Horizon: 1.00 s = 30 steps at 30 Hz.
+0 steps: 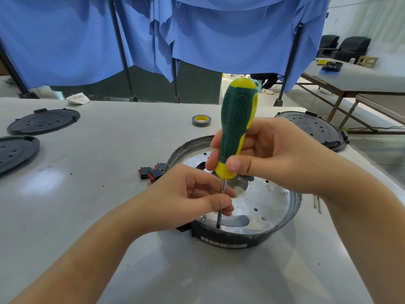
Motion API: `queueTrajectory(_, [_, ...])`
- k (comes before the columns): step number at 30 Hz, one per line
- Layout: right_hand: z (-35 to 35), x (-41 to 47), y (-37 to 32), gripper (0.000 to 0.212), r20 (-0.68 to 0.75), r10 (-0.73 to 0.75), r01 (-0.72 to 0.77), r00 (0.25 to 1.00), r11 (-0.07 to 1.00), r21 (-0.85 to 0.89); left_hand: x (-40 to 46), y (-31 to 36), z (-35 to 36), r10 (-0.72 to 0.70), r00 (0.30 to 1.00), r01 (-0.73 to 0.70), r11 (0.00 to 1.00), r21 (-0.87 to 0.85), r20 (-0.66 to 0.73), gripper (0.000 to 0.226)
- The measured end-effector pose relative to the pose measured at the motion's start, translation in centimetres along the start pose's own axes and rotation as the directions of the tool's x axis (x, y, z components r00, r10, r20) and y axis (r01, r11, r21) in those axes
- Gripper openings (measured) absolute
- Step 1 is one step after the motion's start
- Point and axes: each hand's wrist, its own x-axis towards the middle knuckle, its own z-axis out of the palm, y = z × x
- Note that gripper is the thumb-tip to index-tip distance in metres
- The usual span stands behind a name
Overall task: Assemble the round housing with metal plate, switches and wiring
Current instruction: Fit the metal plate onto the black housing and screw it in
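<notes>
Right hand (258, 154) gripped screwdriver (237, 128) handle at center frame; left hand (197, 194) pinched its shaft. Risk: tip slipping off screw, gouging plate (263, 205).

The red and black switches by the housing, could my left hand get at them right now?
Probably yes, once freed: the switches lie in the open just beyond the left hand, but it is pinching the screwdriver shaft.

Blue curtains (197, 36) behind grey table (87, 194)
</notes>
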Motion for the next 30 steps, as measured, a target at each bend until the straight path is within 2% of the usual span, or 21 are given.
queueTrajectory(2, [0.3, -0.2, -0.3, 0.031, -0.030, -0.020, 0.018, 0.999, 0.997, -0.069, -0.1, 0.2, -0.6, -0.027, 1.000, 0.026, 0.994, 0.109, 0.011, 0.026])
queueTrajectory(4, [0.7, -0.4, -0.6, 0.034, -0.068, -0.032, 0.024, 0.997, 0.993, -0.113, -0.4, 0.3, -1.1, -0.066, 0.996, 0.044, 0.954, 0.297, 0.064, 0.046])
queueTrajectory(6, [1.1, -0.5, -1.0, 0.036, -0.098, -0.051, 0.033, 0.994, 0.984, -0.175, -0.6, 0.6, -1.3, -0.116, 0.984, 0.046, 0.896, 0.441, 0.132, 0.065])
queueTrajectory(9, [1.6, -0.5, -1.3, 0.035, -0.139, -0.094, 0.048, 0.986, 0.951, -0.306, -0.6, 0.5, -0.6, -0.157, 0.982, 0.057, 0.780, 0.623, 0.106, 0.076])
queueTrajectory(11, [1.6, -0.5, -1.3, 0.036, -0.181, -0.106, 0.036, 0.978, 0.935, -0.353, -0.4, 0.3, -0.2, -0.140, 0.987, 0.051, 0.750, 0.659, 0.082, 0.075])
queueTrajectory(16, [1.7, -0.4, -1.3, 0.036, -0.239, -0.131, 0.009, 0.962, 0.892, -0.453, -0.2, 0.1, -0.1, -0.094, 0.993, 0.027, 0.767, 0.641, 0.070, 0.069])
queueTrajectory(19, [1.6, -0.1, -0.8, 0.044, -0.282, -0.138, -0.017, 0.949, 0.874, -0.486, -0.2, -0.2, -0.1, -0.071, 0.993, -0.003, 0.767, 0.642, 0.089, 0.061])
queueTrajectory(22, [1.3, 0.4, -0.4, 0.049, -0.253, -0.073, -0.042, 0.965, 0.906, -0.421, -0.4, -0.2, 0.0, -0.024, 0.996, -0.031, 0.798, 0.601, 0.084, 0.059])
queueTrajectory(24, [1.2, 0.6, -0.2, 0.043, -0.245, -0.028, -0.053, 0.969, 0.947, -0.317, -0.6, -0.1, 0.2, -0.016, 0.999, -0.003, 0.862, 0.508, 0.032, 0.054])
queueTrajectory(28, [0.8, 0.6, 0.4, 0.029, -0.209, -0.043, 0.022, 0.977, 0.995, -0.101, -0.3, -0.1, 1.0, 0.099, 0.991, -0.063, 0.931, 0.359, -0.085, 0.014])
queueTrajectory(30, [0.0, 0.4, 0.3, 0.036, -0.112, -0.080, 0.093, 0.991, 0.989, 0.119, -0.2, -0.2, 1.3, 0.100, 0.991, -0.065, 0.943, 0.327, -0.092, 0.009])
